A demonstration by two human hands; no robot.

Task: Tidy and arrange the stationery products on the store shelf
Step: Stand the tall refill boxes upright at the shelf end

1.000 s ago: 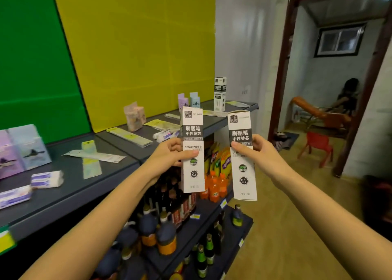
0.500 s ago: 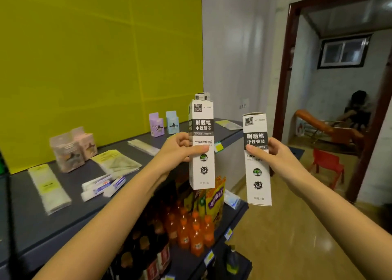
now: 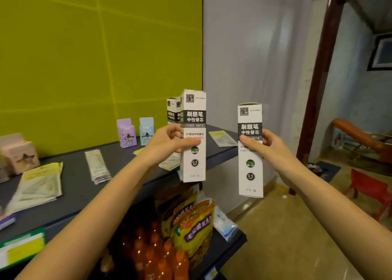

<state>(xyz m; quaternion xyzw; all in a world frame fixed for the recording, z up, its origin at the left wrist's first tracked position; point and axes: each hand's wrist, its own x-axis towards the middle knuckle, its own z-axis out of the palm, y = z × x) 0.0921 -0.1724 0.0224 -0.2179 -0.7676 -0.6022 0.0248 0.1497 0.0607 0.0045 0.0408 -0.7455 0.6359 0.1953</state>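
My left hand grips a tall white refill box with a black label band, held upright over the front edge of the dark top shelf. My right hand holds a second, identical refill box upright in the air, to the right of the shelf end. Another box of the same kind stands on the shelf behind the left one, mostly hidden by it. A purple pack and a blue pack stand near the yellow wall.
Flat packets and a pale yellow-green packet lie on the shelf, with pink boxes at the left. Snack bags and orange bottles fill the lower shelf. A doorway and a red stool are on the right.
The view has shifted right along the shelf and closer to its far end. Both hands still hold their boxes upright, now nearer the standing box at the shelf's end.
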